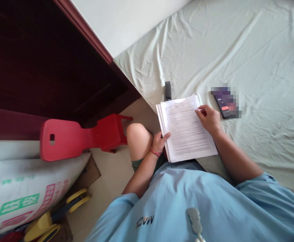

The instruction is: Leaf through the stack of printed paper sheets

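Observation:
Printed sheets of paper (187, 134) lie in a loose stack over my lap, the top one dense with small lines of text. My left hand (159, 143) grips the stack's left edge, thumb on top and the other fingers hidden beneath. At the right edge, near the upper corner, my right hand (209, 117) has thumb and forefinger pinched on the paper; how many sheets it holds I cannot make out. Just beyond the stack's top edge is a narrow black object (167, 90), shaped like a stapler and partly covered by the paper.
A phone (224, 104) with a lit screen, partly blurred, lies on the wrinkled pale sheet (263, 67) to the right. At left stand a red plastic chair (63, 139), a printed white sack (36, 188) and a yellow-wheeled toy (46, 225). Dark wooden furniture (48, 60) rises behind.

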Action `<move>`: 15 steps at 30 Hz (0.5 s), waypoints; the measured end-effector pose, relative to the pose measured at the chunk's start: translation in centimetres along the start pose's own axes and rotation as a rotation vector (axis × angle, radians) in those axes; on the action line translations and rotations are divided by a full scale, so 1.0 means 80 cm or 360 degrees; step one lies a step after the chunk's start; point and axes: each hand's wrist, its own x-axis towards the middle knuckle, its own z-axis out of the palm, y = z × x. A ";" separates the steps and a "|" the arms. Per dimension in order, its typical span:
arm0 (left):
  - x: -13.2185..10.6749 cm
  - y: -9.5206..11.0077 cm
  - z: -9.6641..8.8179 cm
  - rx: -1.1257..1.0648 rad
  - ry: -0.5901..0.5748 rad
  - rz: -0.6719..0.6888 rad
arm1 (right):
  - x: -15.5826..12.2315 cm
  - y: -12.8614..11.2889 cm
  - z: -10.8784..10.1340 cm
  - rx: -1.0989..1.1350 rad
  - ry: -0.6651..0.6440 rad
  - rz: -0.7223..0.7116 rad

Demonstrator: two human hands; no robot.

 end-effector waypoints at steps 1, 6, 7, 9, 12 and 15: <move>0.001 -0.001 -0.002 -0.0015 -0.0008 0.0010 | 0.001 0.001 0.001 -0.0071 -0.0033 -0.0012; 0.007 -0.010 -0.013 -0.0072 -0.0096 0.0067 | 0.003 0.000 -0.003 -0.0400 -0.0109 -0.0026; 0.008 -0.011 -0.014 -0.0090 -0.0098 0.0049 | 0.003 -0.001 -0.005 -0.0443 -0.0131 -0.0009; 0.009 -0.011 -0.014 -0.0140 -0.0078 -0.0006 | 0.005 -0.006 -0.012 -0.0513 -0.0140 0.0024; 0.009 -0.005 -0.012 -0.0204 -0.0012 -0.0039 | 0.008 -0.013 -0.027 -0.0617 -0.0072 0.0076; 0.009 0.004 -0.012 -0.0232 0.0027 -0.0004 | 0.013 -0.017 -0.043 -0.0729 -0.0056 0.0142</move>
